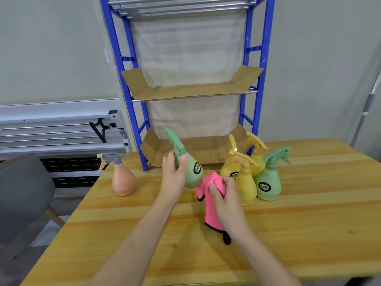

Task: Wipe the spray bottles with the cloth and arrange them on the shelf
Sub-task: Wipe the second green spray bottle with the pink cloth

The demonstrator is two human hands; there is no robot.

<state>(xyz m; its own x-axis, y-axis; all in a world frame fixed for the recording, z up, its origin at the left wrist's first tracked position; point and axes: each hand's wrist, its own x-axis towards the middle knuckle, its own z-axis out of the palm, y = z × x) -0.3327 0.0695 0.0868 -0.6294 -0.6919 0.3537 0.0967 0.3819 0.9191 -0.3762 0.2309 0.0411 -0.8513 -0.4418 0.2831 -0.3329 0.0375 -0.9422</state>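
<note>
Left hand (174, 176) grips a green spray bottle (188, 168) by its neck and upper body, fingers curled round it, holding it tilted off the bench (309, 234) with the nozzle leaning up and to the left. Right hand (225, 201) pinches a pink cloth (212, 203), thumb and fingers bunching its top edge, and the cloth touches the lower body of the held bottle; the rest of the cloth hangs down toward the bench, a black loop at its bottom edge.

Only the head view is given, and it shows the rest of the job plainly. An orange bottle with a grey trigger (123, 180) stands alone on the bench, well to the left. To the right stands a tight cluster: three yellow bottles (246, 186) and a second green bottle (269, 182), touching or just beside one another. Behind them rises the blue shelf (253, 79), its two visible tiers lined with cardboard (189, 90), and no bottle stands on either tier.

Judging from this, the task is in an early stage: the wiping of one bottle is in hand, nothing has been arranged on the shelf, and five bottles on the bench await placing. Whether any of them has been wiped cannot be told.
</note>
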